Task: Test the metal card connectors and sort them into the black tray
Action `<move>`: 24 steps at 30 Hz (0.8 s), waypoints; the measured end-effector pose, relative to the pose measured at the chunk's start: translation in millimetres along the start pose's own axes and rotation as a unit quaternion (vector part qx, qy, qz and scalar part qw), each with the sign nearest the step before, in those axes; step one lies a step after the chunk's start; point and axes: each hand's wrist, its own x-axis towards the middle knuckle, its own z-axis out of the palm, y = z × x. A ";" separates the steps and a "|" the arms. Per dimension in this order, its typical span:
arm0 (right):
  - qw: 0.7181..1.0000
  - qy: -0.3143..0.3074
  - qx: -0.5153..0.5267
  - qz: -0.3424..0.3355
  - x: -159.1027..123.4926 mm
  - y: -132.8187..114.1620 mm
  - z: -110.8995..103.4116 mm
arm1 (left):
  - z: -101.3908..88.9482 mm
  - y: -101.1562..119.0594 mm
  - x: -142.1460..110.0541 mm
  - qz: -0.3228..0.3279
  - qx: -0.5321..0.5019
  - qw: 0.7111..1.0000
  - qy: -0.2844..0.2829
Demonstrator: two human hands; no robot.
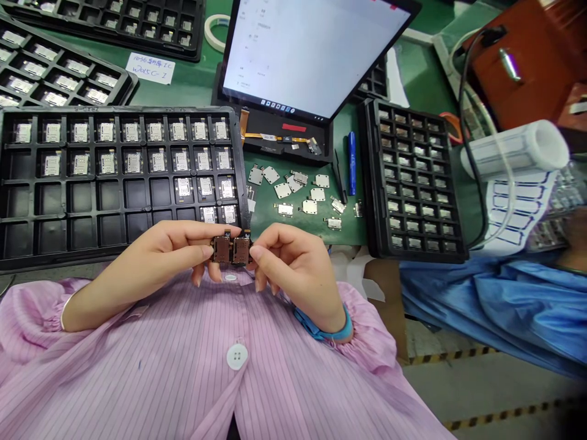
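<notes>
My left hand (183, 247) pinches a small metal-shielded circuit module (222, 250) between thumb and fingers. In my right hand (288, 260) is a second, similar circuit module (241, 250), gripped at its right edge. The two modules sit side by side in front of my chest, their dull faces toward me; I cannot tell whether they touch. Just beyond my hands lies a black compartment tray (137, 189), with silvery modules in its upper rows and at its right side. Loose modules (309, 207) are scattered on the green mat to the right.
A tablet (312, 55) leans in a black box (287, 153) holding a flex cable (270, 137). Tweezers (339, 177) and a blue marker (352, 164) lie near a filled black tray (413, 183) at right. More trays (59, 67) stand at back left. A co-worker's blue sleeve (495, 305) is at right.
</notes>
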 end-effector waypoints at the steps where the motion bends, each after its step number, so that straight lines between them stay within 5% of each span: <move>1: 1.000 0.001 -0.002 0.001 0.5 0.3 0.6 | -0.4 -0.3 0.0 0.000 -0.010 1.000 0.000; 24: 0.997 -0.041 -0.068 0.006 15.5 -4.7 25.8 | -16.9 -7.6 -13.6 0.003 -0.093 0.995 0.030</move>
